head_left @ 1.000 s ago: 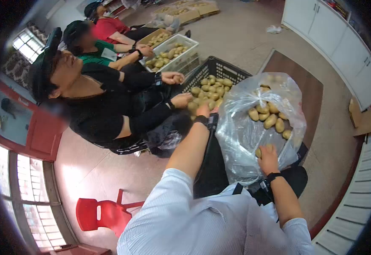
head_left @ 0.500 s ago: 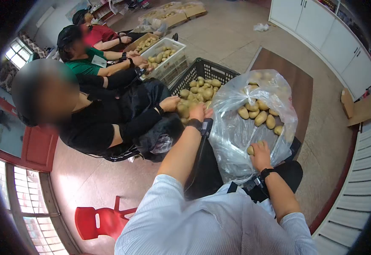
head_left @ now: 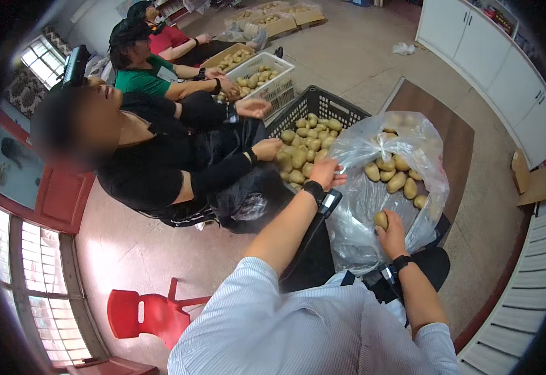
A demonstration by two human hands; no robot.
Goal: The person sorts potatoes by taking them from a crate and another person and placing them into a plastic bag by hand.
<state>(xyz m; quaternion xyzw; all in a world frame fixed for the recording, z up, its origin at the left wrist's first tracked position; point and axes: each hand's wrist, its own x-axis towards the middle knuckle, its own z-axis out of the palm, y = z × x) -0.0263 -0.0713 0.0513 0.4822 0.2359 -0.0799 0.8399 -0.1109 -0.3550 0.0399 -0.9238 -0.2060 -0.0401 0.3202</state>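
My right hand (head_left: 393, 234) is closed around a potato (head_left: 381, 219), held over the near part of a clear plastic bag (head_left: 362, 234). Deeper in the bag lies a pile of potatoes (head_left: 396, 182). My left hand (head_left: 327, 174) is at the bag's left edge, beside the black plastic crate (head_left: 352, 111). Its fingers are stretched out with no potato in them; whether they touch the plastic I cannot tell. Many potatoes (head_left: 310, 139) fill that crate.
A person in black (head_left: 154, 150) sits at my left, hands by the black crate. Two more people sit farther back, near a white crate (head_left: 280, 82) and a cardboard box (head_left: 213, 60) of potatoes. A red chair (head_left: 154, 315) stands behind left; white cabinets (head_left: 473, 47) line the right.
My left hand has moved from over the crate toward the bag's edge. My right hand has raised its potato slightly. The neighbour's far hand has lifted away, and the view has shifted.
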